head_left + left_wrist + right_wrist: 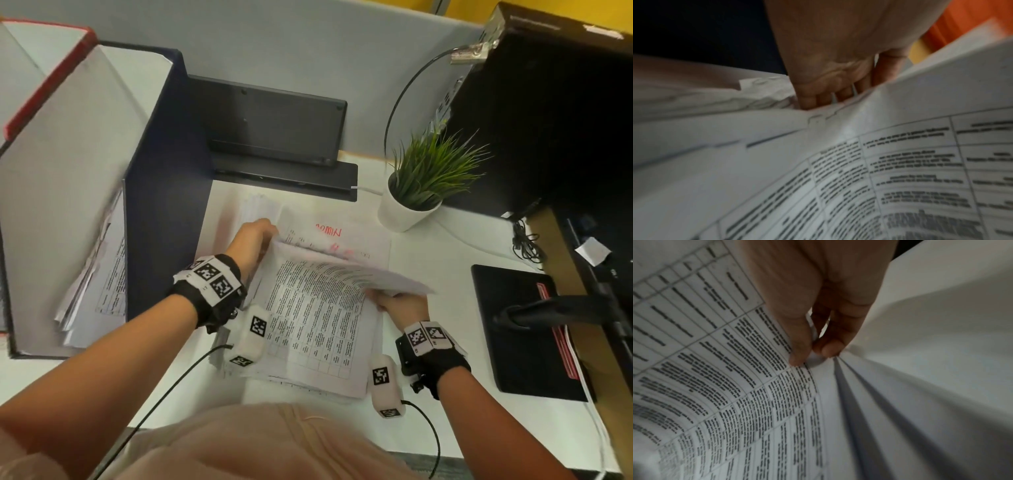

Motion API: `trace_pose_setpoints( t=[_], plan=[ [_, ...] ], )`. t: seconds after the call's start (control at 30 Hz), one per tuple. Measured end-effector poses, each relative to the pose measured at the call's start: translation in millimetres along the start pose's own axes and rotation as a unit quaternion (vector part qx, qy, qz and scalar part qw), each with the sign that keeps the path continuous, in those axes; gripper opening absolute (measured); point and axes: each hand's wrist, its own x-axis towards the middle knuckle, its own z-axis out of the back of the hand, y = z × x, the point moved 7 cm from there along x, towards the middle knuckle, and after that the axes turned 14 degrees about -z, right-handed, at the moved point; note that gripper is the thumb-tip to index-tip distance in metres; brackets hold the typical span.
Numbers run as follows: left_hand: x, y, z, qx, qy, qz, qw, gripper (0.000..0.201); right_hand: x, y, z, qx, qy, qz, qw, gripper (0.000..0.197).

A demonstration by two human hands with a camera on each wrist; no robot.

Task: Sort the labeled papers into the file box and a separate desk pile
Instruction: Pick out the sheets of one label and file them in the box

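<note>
A stack of printed table sheets (315,329) lies on the white desk in front of me. Its top few sheets (359,270) are lifted off the stack. My left hand (255,236) holds their far left corner, its fingers (807,99) tucked behind the paper edge. At the right edge of those sheets my right hand (400,303) pinches them between thumb and forefinger (799,352). Behind the stack a sheet with a red handwritten label (329,231) lies flat. The dark blue file box (164,192) stands at the left with several papers (99,274) leaning inside.
A red-edged file box (44,78) stands left of the blue one. A black keyboard (274,120) leans on the partition. A potted plant (414,202) stands at the back right, beside a black computer tower (555,120). A black monitor base (524,329) sits at the right.
</note>
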Motion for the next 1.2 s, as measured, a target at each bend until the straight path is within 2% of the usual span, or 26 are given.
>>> trace_pose_setpoints(
  t=[0.07, 0.1, 0.13, 0.2, 0.27, 0.33, 0.4, 0.43, 0.5, 0.57, 0.67, 0.77, 0.87, 0.93, 1.0, 1.07, 1.2],
  plan=[
    [7, 5, 8, 0.075, -0.030, 0.036, 0.996, 0.046, 3, -10, 0, 0.045, 0.007, -0.042, 0.998, 0.035],
    [11, 6, 12, 0.135, -0.037, 0.042, 0.989, 0.049, 4, -14, 1, 0.116, 0.021, -0.072, 0.990, 0.045],
    [13, 5, 16, 0.204, -0.038, 0.044, 0.977, 0.045, 5, -16, 0, 0.167, 0.030, -0.086, 0.982, 0.054],
    [16, 6, 20, 0.318, -0.012, 0.041, 0.947, 0.032, 1, -16, -2, 0.204, 0.038, -0.089, 0.974, 0.057],
    [15, 8, 20, 0.355, 0.011, 0.021, 0.935, 0.027, -1, -15, -4, 0.225, 0.046, -0.098, 0.968, 0.054],
    [12, -2, 17, 0.368, 0.013, -0.041, 0.929, 0.023, -2, -10, -1, 0.226, 0.041, -0.087, 0.969, 0.050],
    [8, -12, 12, 0.357, 0.022, -0.100, 0.929, 0.023, -4, -1, 1, 0.174, 0.019, -0.055, 0.983, 0.037],
    [6, -13, 9, 0.328, 0.029, -0.109, 0.938, 0.033, -6, 7, 4, 0.160, -0.003, -0.022, 0.987, 0.030],
    [0, -17, 5, 0.251, 0.035, -0.085, 0.964, 0.061, -11, 19, 6, 0.186, -0.029, 0.030, 0.982, 0.012],
    [-6, -20, 1, 0.162, 0.046, -0.059, 0.984, 0.073, -12, 28, 5, 0.230, -0.034, 0.038, 0.972, 0.017],
    [-20, -30, -12, 0.040, 0.103, -0.062, 0.992, 0.063, -14, 44, 5, 0.235, -0.048, 0.055, 0.969, 0.020],
    [-25, -42, -18, 0.092, 0.113, -0.094, 0.985, 0.048, -22, 60, 9, 0.249, -0.071, 0.061, 0.964, 0.022],
    [-26, -65, -17, 0.195, 0.058, -0.205, 0.957, 0.037, -42, 90, 23, 0.280, -0.095, 0.128, 0.947, 0.020],
    [-32, -85, -12, 0.171, -0.001, -0.283, 0.944, 0.034, -63, 112, 34, 0.304, -0.093, 0.194, 0.928, 0.020],
    [-37, -98, -10, 0.134, -0.027, -0.332, 0.933, 0.033, -76, 124, 43, 0.339, -0.080, 0.231, 0.908, 0.027],
    [-40, -97, -11, 0.112, -0.030, -0.334, 0.936, 0.034, -77, 122, 42, 0.358, -0.066, 0.215, 0.906, 0.032],
    [-39, -72, -15, 0.144, -0.037, -0.275, 0.950, 0.032, -73, 112, 25, 0.332, -0.048, 0.169, 0.927, 0.038]
  ],
)
